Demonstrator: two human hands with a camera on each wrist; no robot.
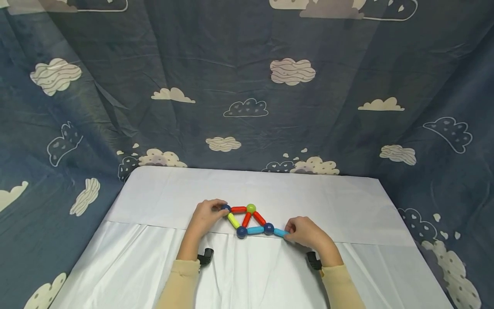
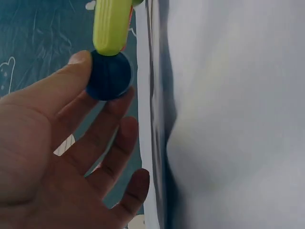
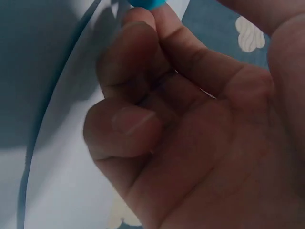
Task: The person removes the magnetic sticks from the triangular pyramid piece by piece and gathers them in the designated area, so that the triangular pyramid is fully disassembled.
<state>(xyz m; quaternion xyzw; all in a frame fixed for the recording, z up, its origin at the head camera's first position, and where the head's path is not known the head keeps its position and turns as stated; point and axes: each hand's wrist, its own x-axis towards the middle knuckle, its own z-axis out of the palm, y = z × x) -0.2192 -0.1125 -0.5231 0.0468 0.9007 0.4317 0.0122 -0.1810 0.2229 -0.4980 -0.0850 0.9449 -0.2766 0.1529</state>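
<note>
The rods and balls (image 1: 248,219) look like smooth, glossy plastic; the dark blue ball (image 2: 109,75) shows a soft sheen. The tabletop (image 1: 347,206) wears a white cloth, smooth and faintly shiny, creased in folds. The cloud-printed backdrop (image 1: 247,86) is matt, wrinkled fabric.

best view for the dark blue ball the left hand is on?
Left wrist view: the dark blue ball fills the frame, pinched between the left hand's thumb and fingers, with the yellow-green rod joined to it. In the head view it is small and partly hidden by the fingers. The right wrist view misses it.
</note>
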